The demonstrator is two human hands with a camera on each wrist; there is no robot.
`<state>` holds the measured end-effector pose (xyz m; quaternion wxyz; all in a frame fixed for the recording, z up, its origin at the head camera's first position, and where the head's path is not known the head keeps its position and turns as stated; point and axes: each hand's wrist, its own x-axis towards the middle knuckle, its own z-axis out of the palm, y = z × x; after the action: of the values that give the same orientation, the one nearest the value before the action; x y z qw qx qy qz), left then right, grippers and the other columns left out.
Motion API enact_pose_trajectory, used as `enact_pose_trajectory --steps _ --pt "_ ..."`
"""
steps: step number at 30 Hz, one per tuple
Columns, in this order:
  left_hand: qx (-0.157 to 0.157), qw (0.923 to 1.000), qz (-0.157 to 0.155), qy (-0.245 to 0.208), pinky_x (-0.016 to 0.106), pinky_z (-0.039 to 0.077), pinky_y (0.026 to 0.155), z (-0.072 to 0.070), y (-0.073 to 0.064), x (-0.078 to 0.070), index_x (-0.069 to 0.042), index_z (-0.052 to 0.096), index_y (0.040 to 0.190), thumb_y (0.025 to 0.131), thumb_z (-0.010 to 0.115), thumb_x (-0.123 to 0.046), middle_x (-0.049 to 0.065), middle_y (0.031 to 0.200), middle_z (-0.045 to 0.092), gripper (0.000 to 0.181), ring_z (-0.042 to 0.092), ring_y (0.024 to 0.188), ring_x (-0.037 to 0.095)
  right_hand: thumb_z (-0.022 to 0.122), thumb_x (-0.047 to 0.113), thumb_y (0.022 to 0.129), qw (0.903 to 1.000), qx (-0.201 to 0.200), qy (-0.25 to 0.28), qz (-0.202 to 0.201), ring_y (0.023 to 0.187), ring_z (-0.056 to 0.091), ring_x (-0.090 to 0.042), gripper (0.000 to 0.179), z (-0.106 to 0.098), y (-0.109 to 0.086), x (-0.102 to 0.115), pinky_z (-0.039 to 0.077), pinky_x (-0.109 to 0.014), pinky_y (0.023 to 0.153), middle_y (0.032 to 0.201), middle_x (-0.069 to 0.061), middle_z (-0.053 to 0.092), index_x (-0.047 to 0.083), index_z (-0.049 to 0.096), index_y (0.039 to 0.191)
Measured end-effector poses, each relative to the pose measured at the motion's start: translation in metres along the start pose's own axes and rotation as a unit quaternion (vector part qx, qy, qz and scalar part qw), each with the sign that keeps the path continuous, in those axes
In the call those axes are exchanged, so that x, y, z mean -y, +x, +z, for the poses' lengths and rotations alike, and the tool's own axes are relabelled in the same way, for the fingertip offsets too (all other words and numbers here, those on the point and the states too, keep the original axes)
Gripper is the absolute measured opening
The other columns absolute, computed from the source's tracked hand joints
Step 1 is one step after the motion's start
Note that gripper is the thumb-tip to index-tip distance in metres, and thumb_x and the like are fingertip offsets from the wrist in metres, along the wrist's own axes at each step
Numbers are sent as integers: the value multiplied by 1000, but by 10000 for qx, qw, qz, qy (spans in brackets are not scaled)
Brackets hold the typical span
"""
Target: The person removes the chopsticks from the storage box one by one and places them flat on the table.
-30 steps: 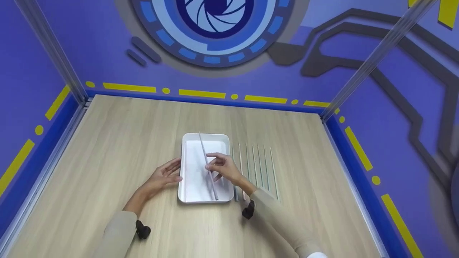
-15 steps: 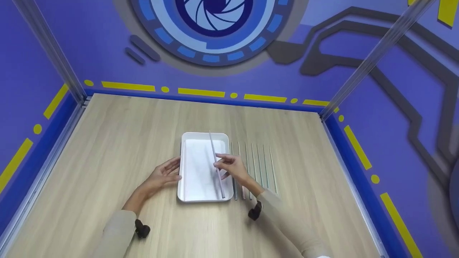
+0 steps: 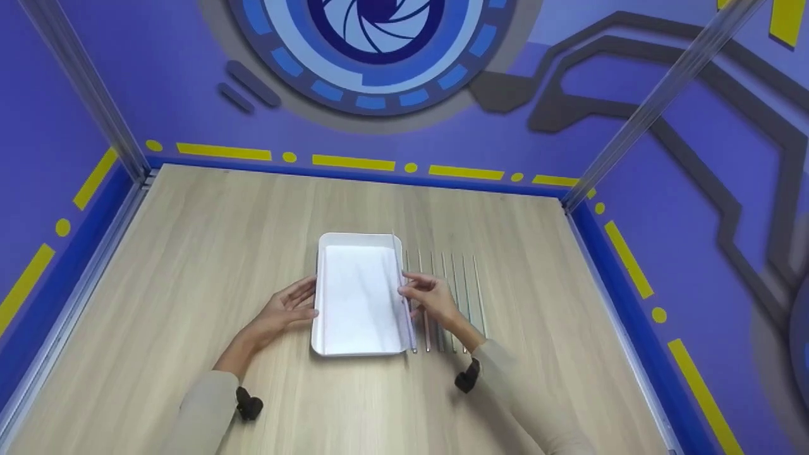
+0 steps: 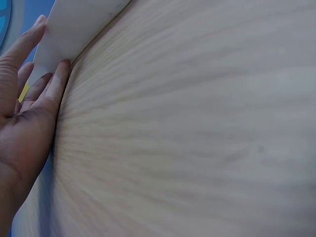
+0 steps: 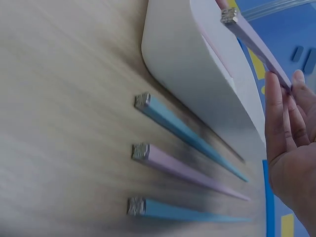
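My right hand point(image 3: 436, 300) pinches a pale pink-purple chopstick point(image 5: 256, 47) between thumb and fingers. This chopstick has a silvery square end and runs lengthwise over the right rim of the white rectangular tray point(image 3: 354, 297). On the tray's left side, my left hand point(image 3: 272, 320) rests with its fingers extended, fingertips right at the wall; the left wrist view shows this hand point(image 4: 29, 118) low beside the tabletop. To the right of the tray lie several chopsticks in a row, among them a blue chopstick point(image 5: 182, 131) and a pink chopstick point(image 5: 187, 165).
The wooden tabletop point(image 3: 221, 253) is bounded by a blue-purple back wall point(image 3: 354, 142) and side walls with yellow markings. Metal posts rise at both far corners. A small black device point(image 3: 248, 404) is strapped at each wrist.
My right hand has carried the chopstick rightward, from over the tray's middle to its right rim. My left hand stays at the tray's left side.
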<state>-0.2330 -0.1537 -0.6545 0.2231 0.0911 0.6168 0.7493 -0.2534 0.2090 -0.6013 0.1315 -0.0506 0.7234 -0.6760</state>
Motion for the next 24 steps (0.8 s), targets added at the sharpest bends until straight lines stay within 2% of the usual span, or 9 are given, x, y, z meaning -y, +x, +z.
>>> enact_pose_trajectory --steps 4,8,13,17,24 --pt "-11 10000 16 -29 20 41 117 -1 0 0 -6 23 162 92 73 -4 17 171 20 86 17 159 33 78 9 90 9998 -165 -82 -2 72 68 -7 51 -11 -5 1 61 -23 49 91 1 76 -6 61 136" --pt "0 9999 -15 -110 22 44 116 0 0 -2 -5 22 162 92 73 -3 18 170 20 86 17 159 34 76 6 91 9997 -238 -31 -58 66 67 -7 50 -23 -11 0 62 -26 49 88 3 74 -8 60 136" --pt "-5 9998 -43 -196 24 47 114 2 0 -2 -5 22 162 92 72 -2 19 170 20 86 18 159 35 75 6 92 9993 -357 -87 -102 73 70 -7 51 -38 -18 -2 63 -25 52 89 4 75 -10 58 137" --pt "-38 9999 -57 -141 24 45 116 2 0 -1 -6 23 162 92 73 -3 18 170 21 86 19 159 34 73 4 92 9988 -466 -99 -144 76 71 -9 50 -50 -23 -5 63 -24 52 87 6 75 -10 57 137" --pt "-26 9998 -89 -160 23 41 119 1 -1 -2 -7 23 162 92 73 -2 16 171 20 86 17 159 33 72 3 93 9974 -702 -106 -101 74 71 -8 52 -74 -34 -11 63 -24 52 88 3 76 -13 54 139"
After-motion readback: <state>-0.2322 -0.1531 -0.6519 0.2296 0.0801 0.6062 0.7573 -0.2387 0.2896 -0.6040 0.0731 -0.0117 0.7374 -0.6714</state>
